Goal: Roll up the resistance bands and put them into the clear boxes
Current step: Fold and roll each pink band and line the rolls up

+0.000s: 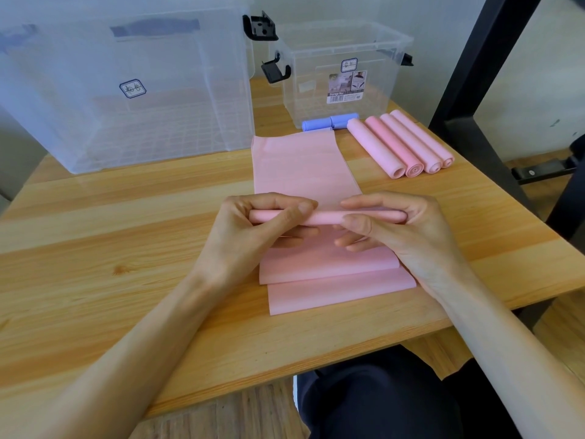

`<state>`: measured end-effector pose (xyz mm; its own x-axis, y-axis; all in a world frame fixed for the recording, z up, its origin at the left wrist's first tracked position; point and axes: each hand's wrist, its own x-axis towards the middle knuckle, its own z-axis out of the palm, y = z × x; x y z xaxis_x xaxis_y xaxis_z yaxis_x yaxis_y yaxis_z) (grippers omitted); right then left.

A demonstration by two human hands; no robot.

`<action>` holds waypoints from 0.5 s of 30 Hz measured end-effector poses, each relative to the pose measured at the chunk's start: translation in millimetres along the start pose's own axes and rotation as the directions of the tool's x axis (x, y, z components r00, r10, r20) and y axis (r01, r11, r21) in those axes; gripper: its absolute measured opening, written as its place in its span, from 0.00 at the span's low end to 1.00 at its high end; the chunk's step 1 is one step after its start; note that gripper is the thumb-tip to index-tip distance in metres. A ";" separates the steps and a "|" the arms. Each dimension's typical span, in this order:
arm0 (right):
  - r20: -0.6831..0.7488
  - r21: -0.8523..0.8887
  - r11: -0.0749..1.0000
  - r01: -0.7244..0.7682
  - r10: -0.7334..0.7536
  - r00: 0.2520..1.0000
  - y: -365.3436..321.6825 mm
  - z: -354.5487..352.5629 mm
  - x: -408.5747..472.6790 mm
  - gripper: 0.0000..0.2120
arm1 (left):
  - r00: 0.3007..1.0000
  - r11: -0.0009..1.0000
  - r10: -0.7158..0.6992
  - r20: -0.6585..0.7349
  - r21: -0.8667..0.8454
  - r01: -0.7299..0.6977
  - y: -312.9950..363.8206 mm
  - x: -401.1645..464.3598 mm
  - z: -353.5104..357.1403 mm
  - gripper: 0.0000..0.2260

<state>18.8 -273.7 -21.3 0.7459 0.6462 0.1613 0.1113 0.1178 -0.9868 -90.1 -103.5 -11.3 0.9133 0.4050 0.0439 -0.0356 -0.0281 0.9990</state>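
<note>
A long pink resistance band (304, 166) lies flat down the middle of the wooden table. Its near part is wound into a thin roll (326, 217). My left hand (253, 229) pinches the roll's left end and my right hand (389, 226) pinches its right end, thumbs on the near side, fingers over the top. More flat pink band layers (335, 286) lie under my hands. Several rolled pink bands (402, 144) lie at the back right. A rolled blue band (329, 122) rests by the small clear box (342, 45). A large clear box (126, 90) stands at the back left.
The wooden table (126, 248) runs to a near edge above my dark-trousered lap. A black metal frame post (474, 74) rises at the right. Both boxes have black latches and handwritten labels.
</note>
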 end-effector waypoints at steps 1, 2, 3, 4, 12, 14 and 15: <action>-0.005 0.002 1.000 0.005 -0.005 1.000 0.0 0.0 0.0 0.10 | 1.000 1.000 0.008 0.003 0.000 -0.008 0.0 0.1 -0.1 0.08; -0.012 0.001 1.000 0.008 -0.008 1.000 -0.1 0.1 -0.2 0.09 | 1.000 1.000 0.018 0.008 0.003 -0.018 0.3 0.1 -0.4 0.08; -0.018 -0.003 1.000 0.010 -0.010 1.000 -0.2 0.4 -0.4 0.09 | 0.999 1.000 0.030 0.015 0.008 -0.030 0.4 0.1 -0.8 0.08; -0.022 -0.008 1.000 0.008 -0.008 1.000 -0.5 0.6 -0.5 0.08 | 0.999 0.999 0.038 0.019 0.016 -0.039 0.6 -0.2 -1.1 0.08; 0.033 -0.046 0.999 0.005 -0.003 0.999 -0.4 2.4 -0.8 0.11 | 0.999 0.999 0.038 -0.003 0.038 -0.038 -0.9 -0.1 -2.4 0.07; 0.047 -0.049 0.999 0.013 -0.010 0.999 -0.3 3.1 -0.5 0.11 | 0.999 0.998 0.041 0.008 0.051 -0.041 -0.7 -0.9 -3.2 0.07; 0.053 -0.045 0.999 0.020 -0.018 0.998 -0.1 3.5 0.0 0.11 | 0.999 0.997 0.047 0.014 0.065 -0.048 -1.2 -1.2 -3.4 0.08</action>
<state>16.5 -271.1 -21.1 0.7079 0.6832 0.1792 0.1558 0.0965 -0.9831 -92.5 -100.8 -12.5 0.9163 0.3900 0.0911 -0.0533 -0.1068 0.9928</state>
